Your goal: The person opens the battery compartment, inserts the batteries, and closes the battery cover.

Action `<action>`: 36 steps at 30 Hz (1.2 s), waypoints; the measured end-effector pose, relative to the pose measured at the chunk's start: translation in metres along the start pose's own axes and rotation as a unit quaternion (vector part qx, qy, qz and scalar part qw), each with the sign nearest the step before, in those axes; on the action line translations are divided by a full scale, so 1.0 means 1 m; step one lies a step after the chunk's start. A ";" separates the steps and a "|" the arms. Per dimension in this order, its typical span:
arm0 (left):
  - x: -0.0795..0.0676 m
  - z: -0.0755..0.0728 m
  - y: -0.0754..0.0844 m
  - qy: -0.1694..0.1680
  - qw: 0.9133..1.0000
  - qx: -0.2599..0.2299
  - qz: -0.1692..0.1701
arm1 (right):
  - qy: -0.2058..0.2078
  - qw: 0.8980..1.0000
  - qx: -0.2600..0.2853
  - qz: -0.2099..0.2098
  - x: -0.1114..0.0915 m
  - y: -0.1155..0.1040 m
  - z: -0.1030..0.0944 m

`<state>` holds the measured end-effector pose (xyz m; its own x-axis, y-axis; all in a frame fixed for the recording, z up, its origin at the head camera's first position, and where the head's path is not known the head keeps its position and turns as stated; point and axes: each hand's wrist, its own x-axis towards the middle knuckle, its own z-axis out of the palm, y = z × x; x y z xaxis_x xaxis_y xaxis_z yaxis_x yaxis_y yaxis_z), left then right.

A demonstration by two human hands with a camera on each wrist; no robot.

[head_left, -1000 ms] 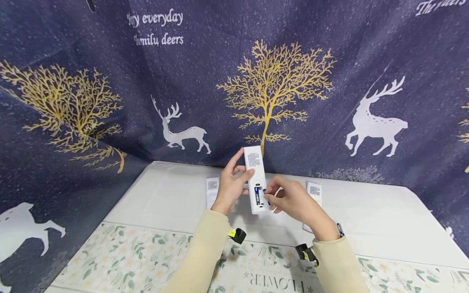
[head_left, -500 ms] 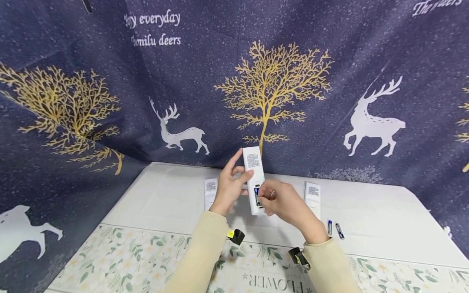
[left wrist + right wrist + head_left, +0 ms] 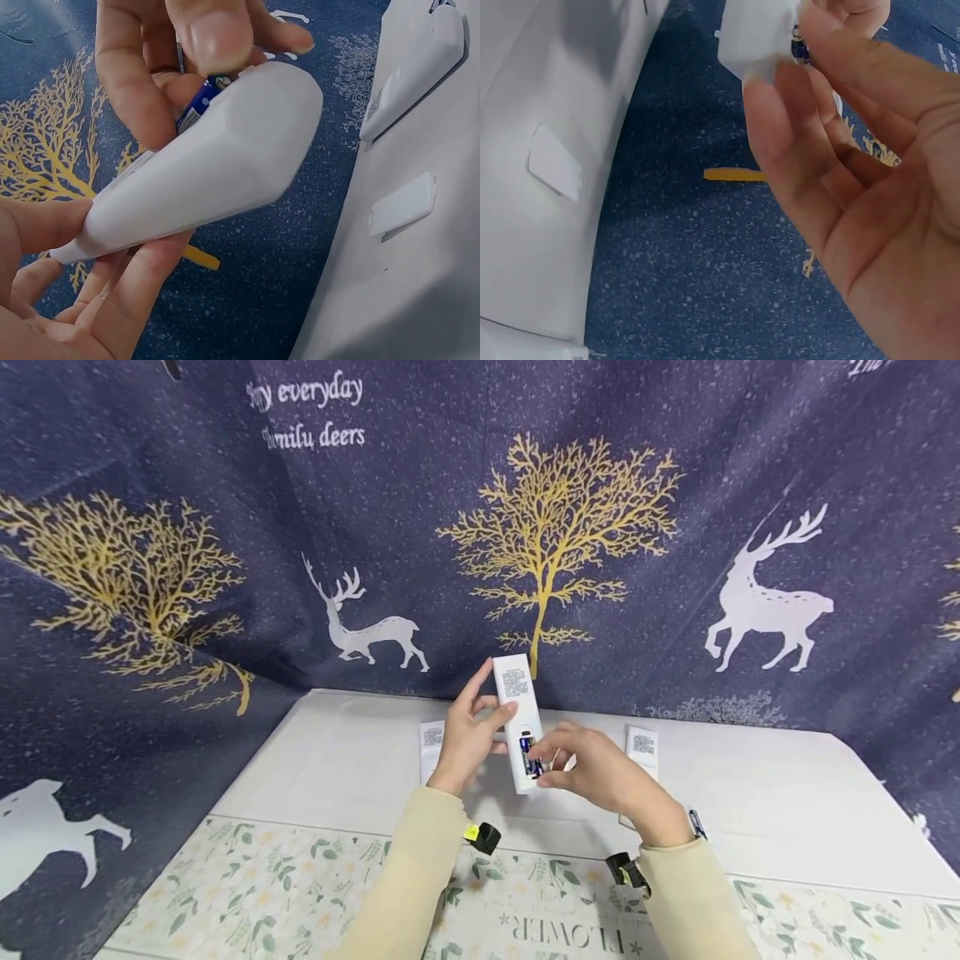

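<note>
A white remote control [image 3: 516,693] is tilted up above the table, its back and uncovered battery slot facing the head camera. My left hand [image 3: 468,743] grips its side, thumb on the back and fingers behind. Blue batteries [image 3: 527,753] show in the slot. My right hand [image 3: 603,772] has its fingertips at the slot's right side, pinching a blue battery [image 3: 196,105] that sits partly raised over the remote's edge in the left wrist view. In the right wrist view, the thumb lies beside the battery's end [image 3: 800,46], and fingers touch the remote's lower end.
More white remotes lie on the white table [image 3: 337,752], one behind the left hand [image 3: 431,747] and one beside the right hand [image 3: 643,747]. A loose white battery cover [image 3: 403,204] lies there too. Another battery [image 3: 697,823] rests by the right wrist. A dark patterned cloth [image 3: 375,527] hangs behind.
The right hand brought a battery from beside the remote into the slot, then its fingers spread slightly and shifted back right. The left hand keeps its hold on the remote.
</note>
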<state>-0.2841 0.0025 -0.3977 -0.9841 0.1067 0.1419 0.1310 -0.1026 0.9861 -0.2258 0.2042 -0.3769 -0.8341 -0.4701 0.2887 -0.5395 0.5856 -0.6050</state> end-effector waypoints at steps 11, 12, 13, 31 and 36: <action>0.000 -0.001 0.001 -0.005 1.000 -0.013 -0.004 | 0.037 0.999 0.007 0.029 0.001 0.001 0.000; 0.000 -0.001 0.001 -0.006 1.000 -0.014 -0.004 | 0.034 0.999 0.018 0.033 0.002 0.002 0.000; 0.000 -0.002 0.001 -0.007 1.000 -0.014 -0.004 | 0.030 0.998 0.028 0.038 0.002 0.002 0.001; 0.000 0.000 0.004 -0.012 1.000 -0.019 -0.002 | -0.001 0.993 0.091 0.073 0.002 0.003 0.004; 0.000 -0.001 0.004 -0.011 1.000 -0.018 -0.002 | 0.000 0.992 0.100 0.073 0.003 0.003 0.006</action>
<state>-0.2835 0.0013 -0.3940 -0.9819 0.1281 0.1394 0.1215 -0.1383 0.9829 -0.2291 0.2008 -0.3826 -0.9015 -0.3902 0.1872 -0.3796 0.5052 -0.7750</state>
